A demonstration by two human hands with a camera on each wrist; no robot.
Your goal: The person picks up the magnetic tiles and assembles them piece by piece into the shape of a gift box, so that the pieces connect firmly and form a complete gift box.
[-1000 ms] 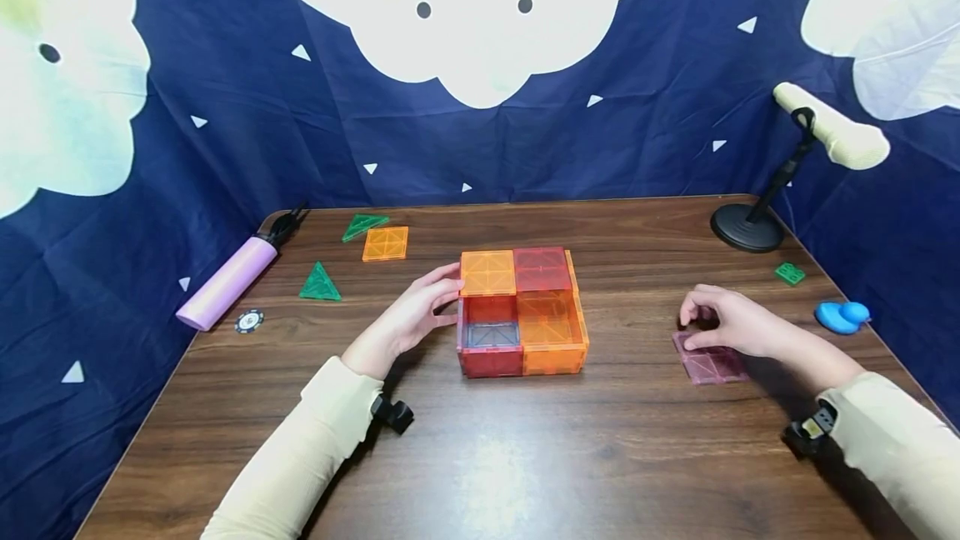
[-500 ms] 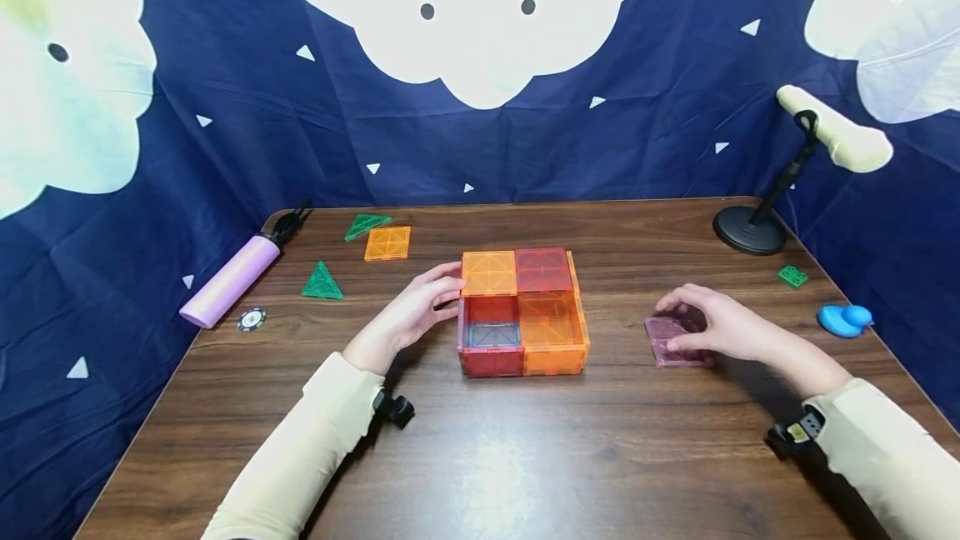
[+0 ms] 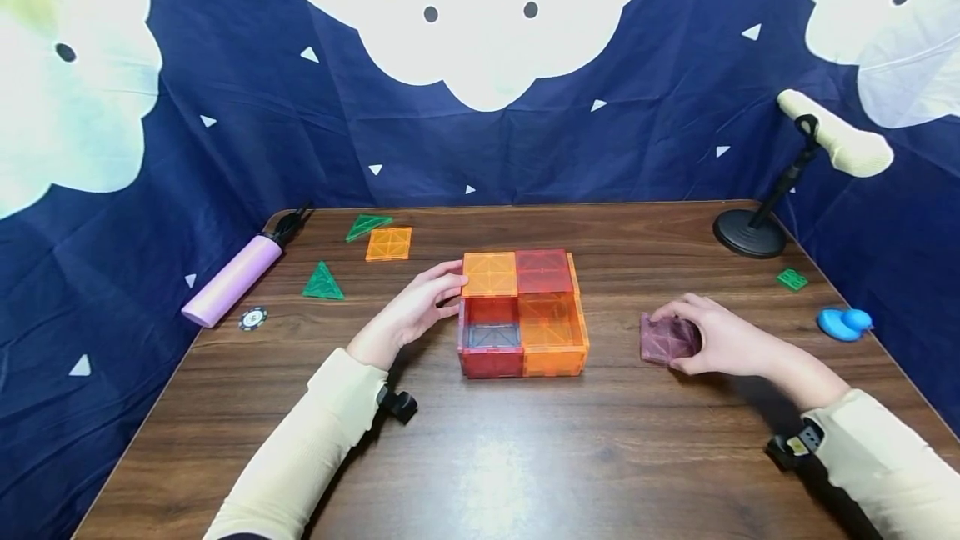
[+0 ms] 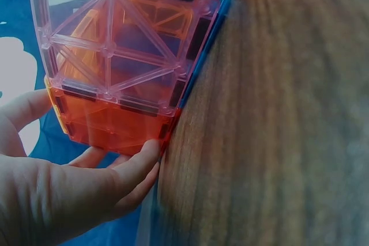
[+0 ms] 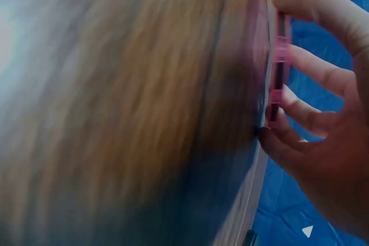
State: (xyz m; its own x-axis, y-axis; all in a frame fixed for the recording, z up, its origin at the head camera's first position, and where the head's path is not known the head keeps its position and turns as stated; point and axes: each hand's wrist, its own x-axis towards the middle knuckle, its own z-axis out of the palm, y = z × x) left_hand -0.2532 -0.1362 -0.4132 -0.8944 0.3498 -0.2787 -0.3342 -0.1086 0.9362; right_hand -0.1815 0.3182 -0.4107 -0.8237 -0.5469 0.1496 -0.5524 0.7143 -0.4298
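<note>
A box of orange and red magnetic tiles (image 3: 522, 313) stands mid-table, with a blue tile on its floor at the front left. My left hand (image 3: 415, 313) rests against the box's left side, fingertips touching the orange tile (image 4: 109, 124) near its upper edge. My right hand (image 3: 712, 336) grips a pink-purple square tile (image 3: 666, 337), tilted up off the table to the right of the box. In the right wrist view that pink tile (image 5: 278, 56) shows edge-on between my thumb and fingers.
An orange square tile (image 3: 388, 243) and two green triangles (image 3: 322, 282) lie at the back left by a lilac cylinder (image 3: 232, 279) and a poker chip (image 3: 252, 319). A lamp stand (image 3: 751, 232), a green piece (image 3: 791, 279) and a blue duck (image 3: 843, 322) sit at the right.
My right hand slid the pink tile leftwards toward the box and has lifted it up on edge. The left hand stayed against the box.
</note>
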